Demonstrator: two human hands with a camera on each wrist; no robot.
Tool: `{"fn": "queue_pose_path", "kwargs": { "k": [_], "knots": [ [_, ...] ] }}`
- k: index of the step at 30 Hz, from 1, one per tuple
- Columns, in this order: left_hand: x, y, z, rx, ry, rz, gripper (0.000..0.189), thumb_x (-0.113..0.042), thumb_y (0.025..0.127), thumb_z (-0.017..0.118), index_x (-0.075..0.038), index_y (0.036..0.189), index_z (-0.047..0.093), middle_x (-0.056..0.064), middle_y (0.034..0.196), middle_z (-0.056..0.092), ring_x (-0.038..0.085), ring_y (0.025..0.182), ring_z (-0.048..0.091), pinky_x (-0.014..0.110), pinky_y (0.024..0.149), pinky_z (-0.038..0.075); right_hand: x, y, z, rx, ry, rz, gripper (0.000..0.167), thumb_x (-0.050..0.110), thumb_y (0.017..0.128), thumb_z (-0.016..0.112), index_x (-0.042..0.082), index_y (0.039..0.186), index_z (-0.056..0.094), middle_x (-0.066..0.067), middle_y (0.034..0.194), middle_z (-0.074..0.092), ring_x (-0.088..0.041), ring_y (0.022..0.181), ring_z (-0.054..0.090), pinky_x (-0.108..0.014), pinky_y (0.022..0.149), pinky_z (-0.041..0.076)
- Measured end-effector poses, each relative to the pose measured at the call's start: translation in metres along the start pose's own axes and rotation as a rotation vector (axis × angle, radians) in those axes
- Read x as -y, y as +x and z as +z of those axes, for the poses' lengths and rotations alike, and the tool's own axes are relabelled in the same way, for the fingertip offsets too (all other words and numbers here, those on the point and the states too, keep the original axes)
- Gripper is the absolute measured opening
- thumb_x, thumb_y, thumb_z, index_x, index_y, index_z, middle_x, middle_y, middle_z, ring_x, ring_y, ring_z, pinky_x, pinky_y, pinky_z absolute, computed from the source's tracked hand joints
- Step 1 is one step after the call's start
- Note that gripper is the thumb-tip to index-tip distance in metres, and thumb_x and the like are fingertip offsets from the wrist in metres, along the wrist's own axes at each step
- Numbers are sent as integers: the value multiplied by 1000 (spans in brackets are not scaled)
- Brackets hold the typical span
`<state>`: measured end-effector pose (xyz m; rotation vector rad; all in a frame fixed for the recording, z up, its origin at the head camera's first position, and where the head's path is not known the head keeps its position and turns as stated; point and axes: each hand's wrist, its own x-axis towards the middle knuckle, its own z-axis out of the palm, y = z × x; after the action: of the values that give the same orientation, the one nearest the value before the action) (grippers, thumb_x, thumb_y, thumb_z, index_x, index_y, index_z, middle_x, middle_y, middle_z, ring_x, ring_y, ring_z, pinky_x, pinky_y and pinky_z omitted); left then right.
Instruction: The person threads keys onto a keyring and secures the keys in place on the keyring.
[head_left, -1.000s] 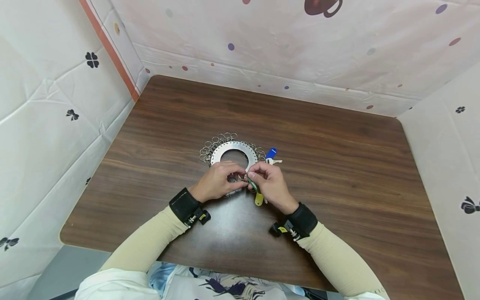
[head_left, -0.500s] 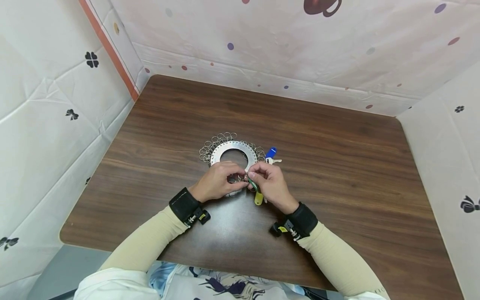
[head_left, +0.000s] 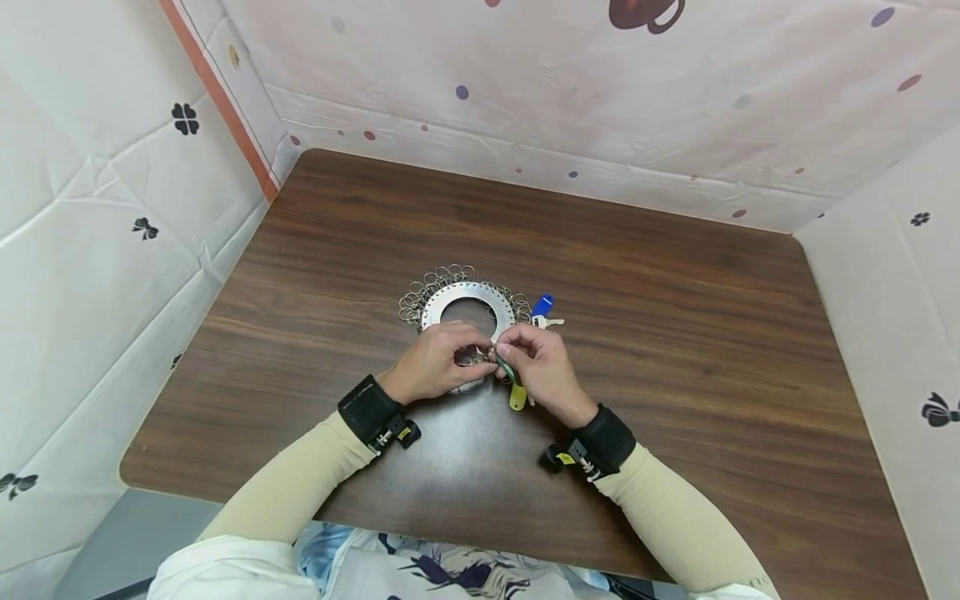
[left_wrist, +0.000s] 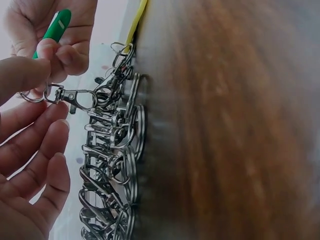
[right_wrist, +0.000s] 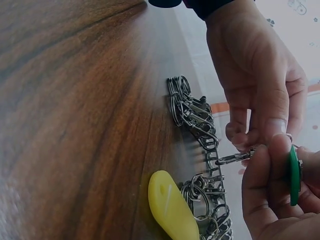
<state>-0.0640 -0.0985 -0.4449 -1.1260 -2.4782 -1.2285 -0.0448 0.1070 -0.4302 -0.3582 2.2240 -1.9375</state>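
A flat silver ring plate [head_left: 444,302] lies on the table, its rim hung with many snap hooks [left_wrist: 102,131] and split rings. My left hand [head_left: 435,360] pinches the split ring [left_wrist: 31,96] of one snap hook between thumb and forefinger; its other fingers are loosely bent. Close beside it, my right hand [head_left: 546,369] pinches a green key tag [right_wrist: 294,175] at that same split ring. Fingers hide where tag and ring meet. A yellow key tag [right_wrist: 170,207] hangs from the plate nearby, under the right hand.
A blue key tag [head_left: 542,307] with a silver key [head_left: 549,322] lies at the plate's right side. The brown wooden table [head_left: 675,333] extends around it, with patterned sheets [head_left: 525,83] behind and at both sides.
Both hands stay in nearly the same place, still pinching at the split ring and green key tag. Only tiny finger shifts show.
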Motion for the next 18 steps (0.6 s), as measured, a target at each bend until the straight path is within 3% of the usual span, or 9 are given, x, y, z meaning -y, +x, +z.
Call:
{"fn": "queue_pose_path", "kwargs": {
  "k": [8, 18],
  "knots": [
    [-1, 0, 0, -24, 15, 0, 25, -22, 84, 87, -9, 103, 76, 4, 97, 76, 16, 88, 69, 34, 82, 58, 1, -1, 0, 2, -1, 0, 10, -7, 99, 60, -13, 93, 65, -23, 80, 68, -13, 63, 68, -22, 57, 55],
    [0, -1, 0, -24, 1, 31, 25, -20, 84, 87, -8, 104, 78, 4, 99, 78, 17, 94, 71, 34, 87, 59, 1, -1, 1, 5, -11, -8, 9, -7, 98, 60, -12, 92, 65, -23, 81, 68, -12, 64, 68, -23, 57, 55]
  ]
}}
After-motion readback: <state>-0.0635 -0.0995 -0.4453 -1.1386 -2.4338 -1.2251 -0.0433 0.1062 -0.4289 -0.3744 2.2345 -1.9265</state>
